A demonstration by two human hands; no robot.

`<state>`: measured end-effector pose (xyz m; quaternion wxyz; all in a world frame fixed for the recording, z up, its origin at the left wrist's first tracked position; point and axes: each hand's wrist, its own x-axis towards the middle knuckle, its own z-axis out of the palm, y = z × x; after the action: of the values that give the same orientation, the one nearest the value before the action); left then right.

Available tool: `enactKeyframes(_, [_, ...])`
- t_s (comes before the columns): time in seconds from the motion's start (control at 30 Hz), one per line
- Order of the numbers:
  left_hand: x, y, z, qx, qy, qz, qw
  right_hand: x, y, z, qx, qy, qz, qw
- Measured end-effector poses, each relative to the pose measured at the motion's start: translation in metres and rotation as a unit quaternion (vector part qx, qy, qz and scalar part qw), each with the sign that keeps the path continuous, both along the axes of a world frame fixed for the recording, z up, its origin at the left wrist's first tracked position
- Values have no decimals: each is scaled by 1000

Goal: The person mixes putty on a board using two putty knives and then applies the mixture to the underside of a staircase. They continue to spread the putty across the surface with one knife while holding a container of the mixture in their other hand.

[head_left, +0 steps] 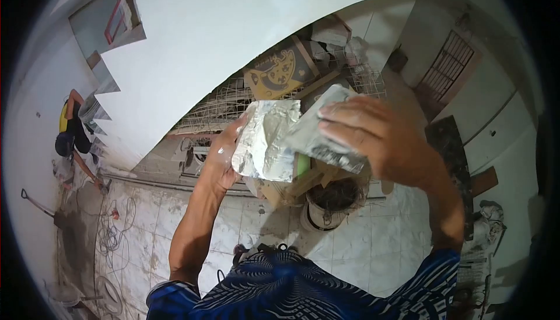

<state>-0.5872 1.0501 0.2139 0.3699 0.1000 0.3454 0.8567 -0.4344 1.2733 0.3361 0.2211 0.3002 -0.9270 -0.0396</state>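
Observation:
My left hand (224, 148) holds up a flat plate covered with wet, whitish plaster (267, 139), its fingers mostly hidden behind the plate. Close beside it on the right, my right hand (364, 130) is closed on a grey, plaster-smeared flat tool (326, 127), with the fingers lying over its upper face. The tool's left edge is next to the plate's right edge; whether they touch I cannot tell.
A large white panel (233, 23) with a curved edge spans the top. Below are a pizza box (282, 69), wire mesh (216, 107) and a bucket (321, 218). A co-worker (73, 130) bends at the left, near a shovel (38, 202) and cables (116, 232).

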Motion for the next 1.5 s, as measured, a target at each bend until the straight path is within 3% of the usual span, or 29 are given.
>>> enactKeyframes(0.13, [1,-1,-9,-3,16,-17,1000,1,-16,-14,16,19,72,997])
enactKeyframes(0.33, [8,-2,-6,19,5,-47,999,-3,-17,-22,30,4,101,994])
enactKeyframes(0.73, [15,1,-18,-8,25,-53,998,10,-5,-8,75,-147,84,983])
enactKeyframes(0.93, [18,-2,-9,-65,10,23,998,13,30,31,85,-259,-42,961])
enactKeyframes(1.03, [8,-10,-23,-55,-4,20,998,18,69,79,-120,-345,-201,909])
enactKeyframes(1.13, [15,-15,-28,-64,-2,22,998,28,82,121,-170,-263,-314,896])
enactKeyframes(1.23, [29,-17,-23,-80,6,34,996,34,94,158,-176,-126,-363,906])
enactKeyframes(1.33, [24,-18,-45,-64,-26,39,997,23,155,184,-39,138,-261,955])
enactKeyframes(1.43, [24,-23,-59,-63,-54,45,995,21,141,210,-84,258,-347,898])
enactKeyframes(1.5, [27,-24,-67,-67,-59,62,994,6,174,218,50,397,-286,871])
